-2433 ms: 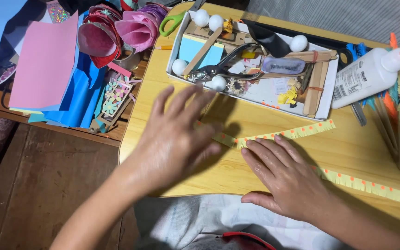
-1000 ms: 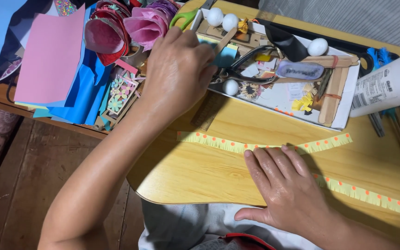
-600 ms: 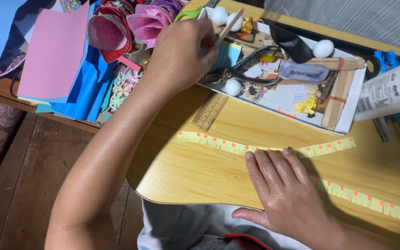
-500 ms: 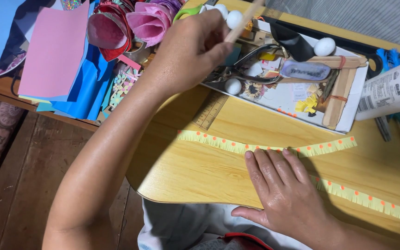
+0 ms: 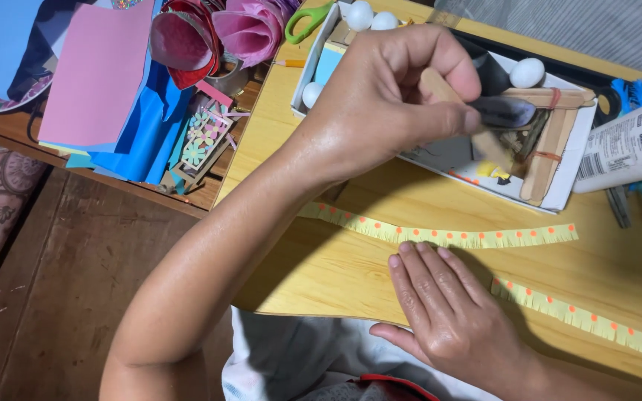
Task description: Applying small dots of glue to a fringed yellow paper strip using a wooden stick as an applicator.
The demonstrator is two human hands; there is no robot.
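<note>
— Reaching across from the near edge, the left hand (image 5: pixel 388 96) hangs over the white box (image 5: pixel 559 194), forearm stretched diagonally up from the lower left. How are its fingers set?

— Curled tight, thumb pressed on top, pinching a flat wooden stick (image 5: pixel 461 111) that slants down toward the box's middle.

— And the right hand (image 5: pixel 451 315)?

— Flat on the table (image 5: pixel 321 275) in front of the box, palm down, fingers straight and close together, holding nothing; the fingertips (image 5: pixel 408 252) touch the lower edge of the yellow fringed paper strip (image 5: pixel 440 236).

— Where does that strip lie?

— Just in front of the box, running lengthwise along it. A second strip (image 5: pixel 596 321) trails off to the right, nearer the table's front edge.
</note>
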